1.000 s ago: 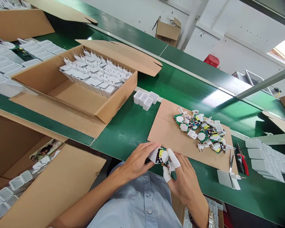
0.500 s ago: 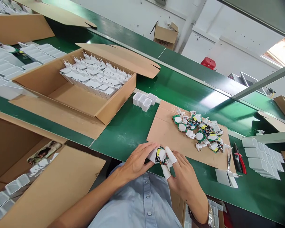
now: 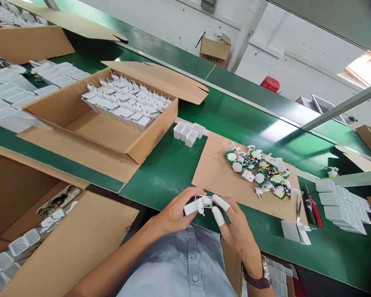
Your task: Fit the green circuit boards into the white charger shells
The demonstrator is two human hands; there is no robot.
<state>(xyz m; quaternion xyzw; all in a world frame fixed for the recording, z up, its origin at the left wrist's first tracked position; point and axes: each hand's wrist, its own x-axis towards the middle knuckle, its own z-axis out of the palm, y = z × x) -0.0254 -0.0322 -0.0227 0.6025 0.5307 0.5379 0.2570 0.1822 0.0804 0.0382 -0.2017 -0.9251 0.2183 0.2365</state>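
"The green bench lay ahead. Where was the casing?"
"Clamped in the left hand, its long axis seemingly aimed at the right hand, whose fingers stood parted just beside."

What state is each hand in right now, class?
Left hand: closed, holding a white charger housing.
Right hand: open beside the white charger housing, holding nothing.

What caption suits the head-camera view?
Left fingers hold an open white charger case; right fingers, with white cots, alongside.
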